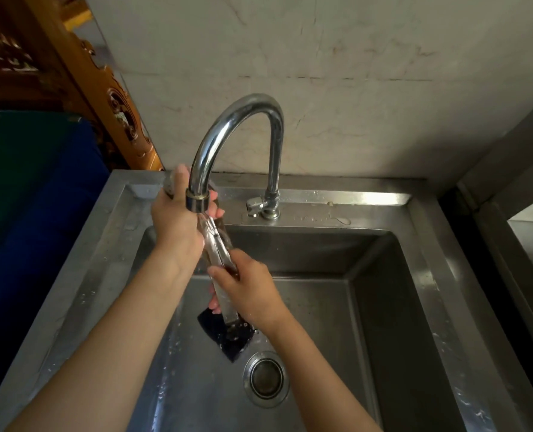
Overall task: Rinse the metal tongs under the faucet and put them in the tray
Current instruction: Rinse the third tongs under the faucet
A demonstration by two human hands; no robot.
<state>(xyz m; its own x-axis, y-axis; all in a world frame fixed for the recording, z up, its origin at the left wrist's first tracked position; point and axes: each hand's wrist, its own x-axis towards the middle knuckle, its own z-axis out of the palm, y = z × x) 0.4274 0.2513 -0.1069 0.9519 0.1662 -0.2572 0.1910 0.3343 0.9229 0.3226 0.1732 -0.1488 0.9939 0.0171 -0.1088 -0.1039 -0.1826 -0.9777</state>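
Both hands are clasping the tongs [217,246] over the sink [383,307], the right hand [249,285] curling its fingers round the lower end, the left hand [174,219] gripping the top beneath the faucet [237,116]; turning them slowly is likely rinsing best.

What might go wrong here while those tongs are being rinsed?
The wet tongs, gripped by the left hand and right hand, might slip and clatter into the sink. Water from the faucet runs down them and may splash over the already wet rim. No tray is in view, so they may drip on the way.
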